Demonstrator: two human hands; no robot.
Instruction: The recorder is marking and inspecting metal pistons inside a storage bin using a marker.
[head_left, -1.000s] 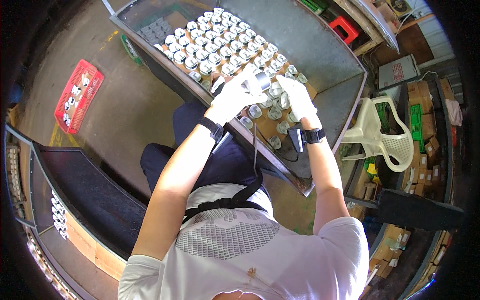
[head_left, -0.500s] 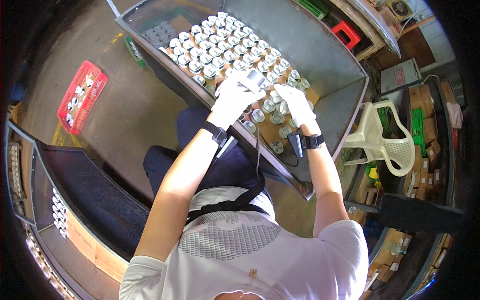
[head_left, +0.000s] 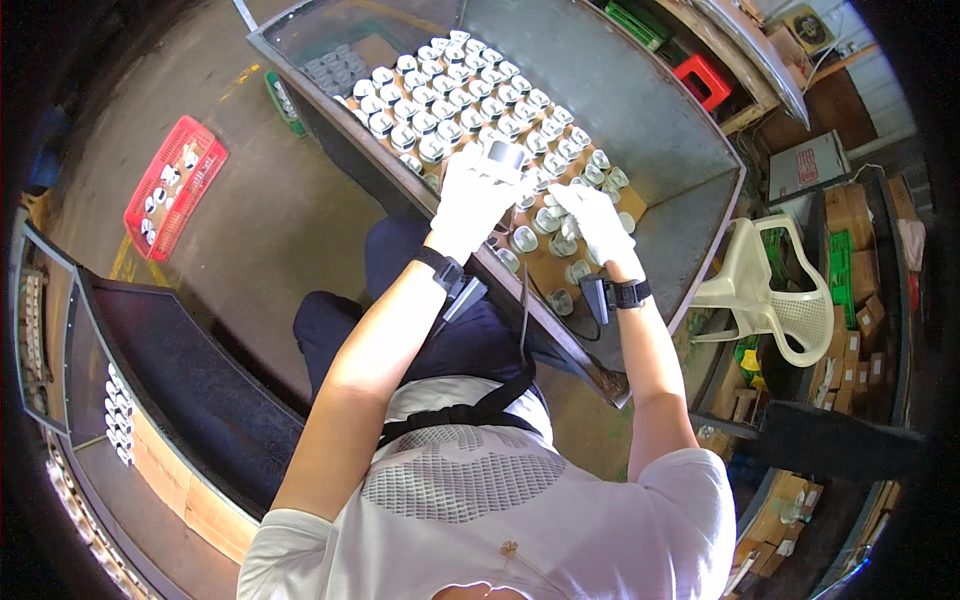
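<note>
My white-gloved left hand [head_left: 472,205] is closed around a shiny grey metal piston [head_left: 508,154], holding it above the front side of a metal-walled bench. Just to its right, my gloved right hand [head_left: 595,218] has its fingers bent and drawn together near the piston. What those fingers grip, if anything, is too small to make out. Beyond both hands, several rows of pistons [head_left: 448,108] with pale tops and dark sides stand on brown cardboard. Paler, hollow-looking pistons [head_left: 523,239] lie under and between my hands.
The bench's raised metal rim [head_left: 560,352] runs close in front of me. A red crate [head_left: 176,188] with parts sits on the floor at left. At right stands a white plastic chair [head_left: 765,285], with shelves of cardboard boxes behind. A dark bench [head_left: 200,360] lies at lower left.
The whole view has shifted slightly right and down. My left hand still holds the piston, which has turned a little; my right hand's fingers have drawn slightly closer together.
</note>
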